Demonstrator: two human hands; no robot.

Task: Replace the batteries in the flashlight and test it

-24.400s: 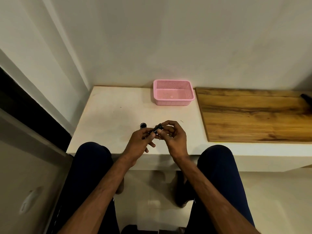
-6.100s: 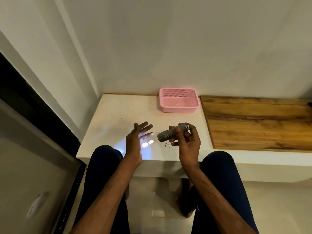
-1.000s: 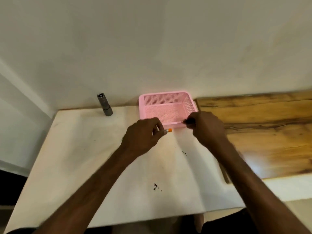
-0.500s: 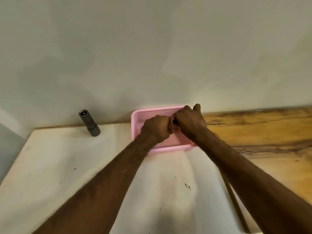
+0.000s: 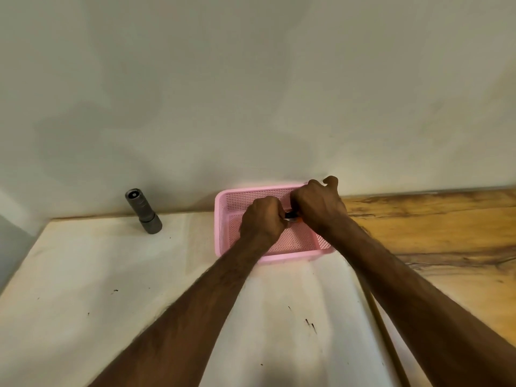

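Observation:
The grey flashlight (image 5: 143,211) stands head down on the white counter, leaning near the back wall at the left. Both my hands hover inside the pink mesh basket (image 5: 301,254) at the back of the counter. My left hand (image 5: 262,220) and my right hand (image 5: 318,206) are closed, knuckles up, almost touching. Between them shows a small dark battery with an orange end (image 5: 291,216). How many batteries each hand holds is hidden by the fingers.
A wooden board (image 5: 435,236) lies to the right of the basket. The white counter (image 5: 97,289) carries small dark specks. A plain wall rises directly behind the basket and flashlight.
Both hands moved forward from the counter in front of the basket into the basket, carrying the batteries. In the last half second they hardly moved. The flashlight stayed put.

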